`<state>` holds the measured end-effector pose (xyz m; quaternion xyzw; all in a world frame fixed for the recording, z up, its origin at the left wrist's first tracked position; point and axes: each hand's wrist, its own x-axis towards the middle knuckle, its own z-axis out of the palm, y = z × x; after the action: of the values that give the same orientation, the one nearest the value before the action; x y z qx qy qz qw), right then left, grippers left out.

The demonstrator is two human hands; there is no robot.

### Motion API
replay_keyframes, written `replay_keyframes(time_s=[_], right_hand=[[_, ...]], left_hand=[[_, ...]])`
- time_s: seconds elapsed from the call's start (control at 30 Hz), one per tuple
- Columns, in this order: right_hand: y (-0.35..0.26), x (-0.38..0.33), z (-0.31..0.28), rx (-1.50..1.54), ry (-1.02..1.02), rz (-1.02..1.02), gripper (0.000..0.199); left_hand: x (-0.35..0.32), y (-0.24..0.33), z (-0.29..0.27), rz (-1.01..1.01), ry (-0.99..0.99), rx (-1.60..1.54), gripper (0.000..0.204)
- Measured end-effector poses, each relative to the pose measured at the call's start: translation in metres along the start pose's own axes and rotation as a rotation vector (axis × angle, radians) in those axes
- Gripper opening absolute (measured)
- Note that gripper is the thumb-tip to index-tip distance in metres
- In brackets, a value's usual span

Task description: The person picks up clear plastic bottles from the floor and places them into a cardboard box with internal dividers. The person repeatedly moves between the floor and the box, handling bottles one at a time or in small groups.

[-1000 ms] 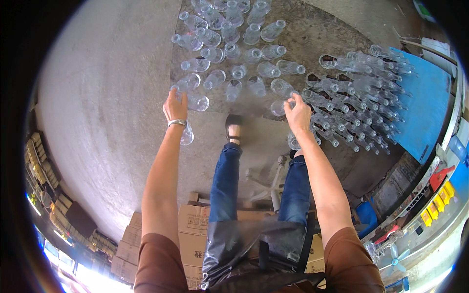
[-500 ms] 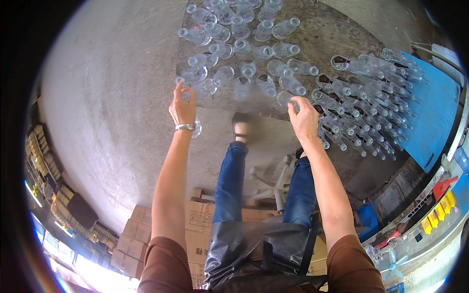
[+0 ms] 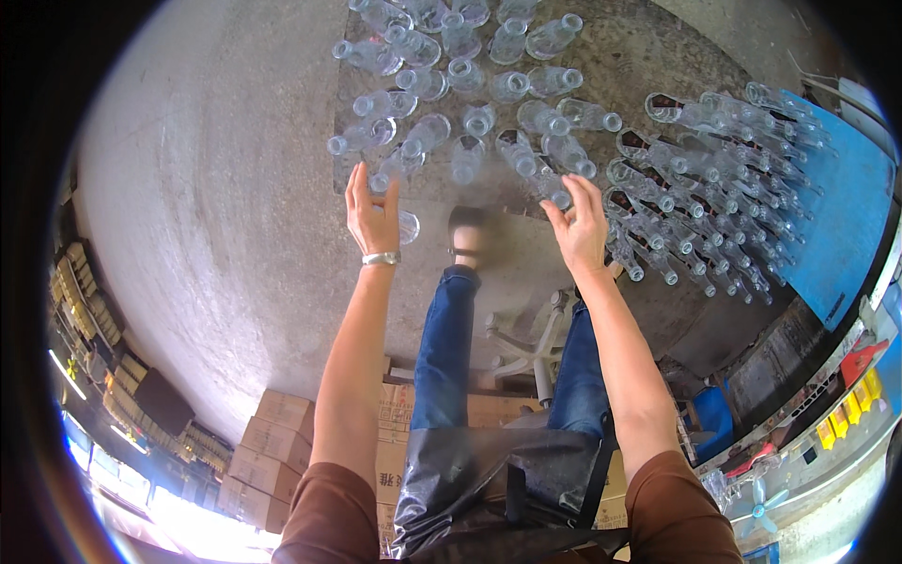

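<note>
Left hand point(image 3: 376, 224): fingers parted, clear bottle point(image 3: 381, 181) at fingertips, contact unclear
Right hand point(image 3: 584, 230): fingers parted, another bottle point(image 3: 560, 199) near thumb, cannot tell if held
Spaced bottles point(image 3: 427, 134): beyond fingertips, not close-set
Packed bottles point(image 3: 693, 209): right of right fingers, already close-set

The left grip point(image 3: 374, 218) partly hides a bottle point(image 3: 409, 227); a shoe point(image 3: 466, 219) blurs.
</note>
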<state>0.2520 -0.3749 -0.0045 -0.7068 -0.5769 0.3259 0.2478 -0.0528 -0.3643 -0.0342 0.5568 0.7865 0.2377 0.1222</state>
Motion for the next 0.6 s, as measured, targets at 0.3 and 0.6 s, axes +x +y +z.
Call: replay_keyframes(time_s=[0.3, 0.6], right_hand=[[0.037, 0.014, -0.014, -0.002, 0.35, 0.034, 0.017], [0.06, 0.029, 0.017, 0.176, 0.435, 0.136, 0.021]], left_hand=[[-0.033, 0.047, -0.002, 0.01, -0.132, -0.23, 0.026], [-0.034, 0.049, 0.053, 0.003, -0.093, -0.245, 0.02]])
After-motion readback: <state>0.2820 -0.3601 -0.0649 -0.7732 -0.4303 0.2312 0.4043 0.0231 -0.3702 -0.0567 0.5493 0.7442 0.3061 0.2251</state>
